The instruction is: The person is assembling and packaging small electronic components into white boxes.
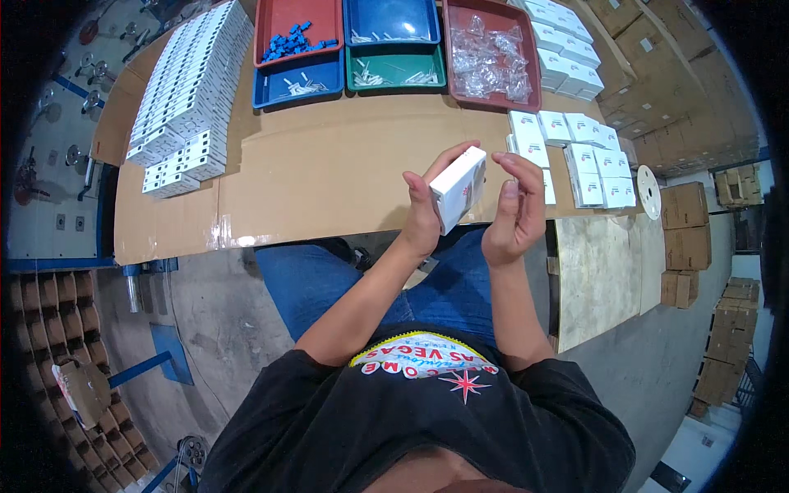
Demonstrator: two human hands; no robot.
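Note:
A small white box (458, 191) is held up above the near edge of the cardboard-covered table. My left hand (422, 212) grips it, with the thumb on the near left side and the other fingers partly hidden behind the box. The box stands tilted, with its printed face turned toward the right. Just to the right of it is my right hand (516, 215), palm turned toward the box. Its fingers are raised, bent and apart, with nothing in them.
Tall stacks of white boxes (191, 90) stand at the left. Across the back are trays: a red tray (297, 59) with blue pieces, blue and green trays (396, 85) with small white parts, and a red tray (491, 105) of clear plastic bags. More white boxes (600, 174) lie at right.

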